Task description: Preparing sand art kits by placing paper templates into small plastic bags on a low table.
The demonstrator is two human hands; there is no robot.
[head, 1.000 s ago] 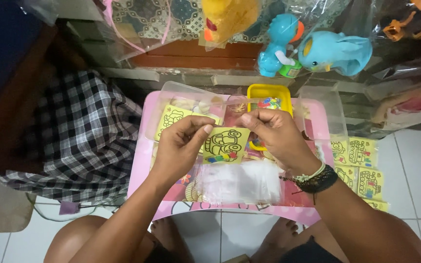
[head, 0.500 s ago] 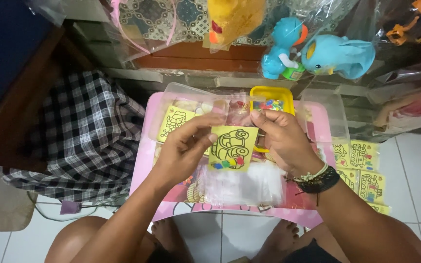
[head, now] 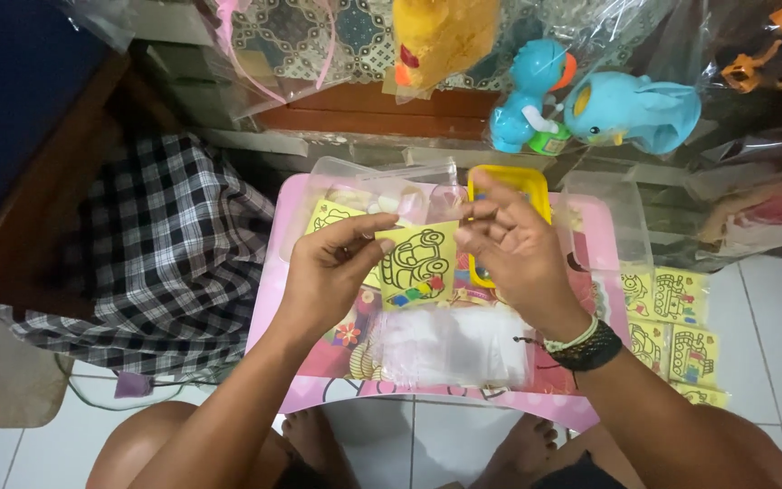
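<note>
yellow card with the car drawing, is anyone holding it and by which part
Yes. The yellow picture card is held above the pink table by both hands: the left hand pinches its upper left corner, the right hand its upper right edge.

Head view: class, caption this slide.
Both hands hold a yellow picture card above a small pink table.

White tiled floor point(head: 771, 299); wooden furniture point(head: 38, 208)

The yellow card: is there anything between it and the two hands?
Nothing visible. The left hand and the right hand both pinch the yellow card directly at its upper edge, above the pink table.
</note>
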